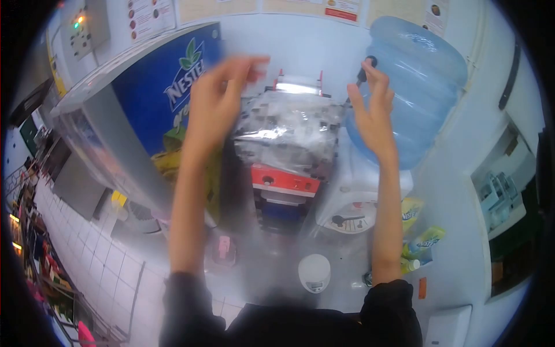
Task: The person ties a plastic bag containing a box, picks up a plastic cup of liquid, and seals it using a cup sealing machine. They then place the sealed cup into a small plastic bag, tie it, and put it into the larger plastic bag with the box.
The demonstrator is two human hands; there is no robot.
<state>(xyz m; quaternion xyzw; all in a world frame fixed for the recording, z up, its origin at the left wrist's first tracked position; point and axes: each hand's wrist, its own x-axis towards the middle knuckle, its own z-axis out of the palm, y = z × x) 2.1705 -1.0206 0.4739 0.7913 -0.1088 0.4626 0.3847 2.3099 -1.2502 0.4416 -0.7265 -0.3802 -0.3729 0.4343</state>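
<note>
My left hand [217, 107] is raised at the left of a red-fronted machine [286, 180], its fingers bent toward the right and blurred. I see nothing held in it. Crumpled clear plastic [289, 127] covers the machine's top. My right hand [376, 115] is up on the other side, before the big blue water bottle [419, 81], with thumb and fingers apart. By its fingertips is a black-gripped lever [363, 72]; whether they touch cannot be made out. A clear roll [298, 88] lies at the machine's back.
A Nestea-branded dispenser [144, 98] stands at left. The bottle sits on a white water dispenser [347, 202]. Nearer me are a round white kitchen scale [314, 272], a pink-lidded container [224, 251] and yellow Nestea packs [425, 240]. A wall opening [509, 202] is at right.
</note>
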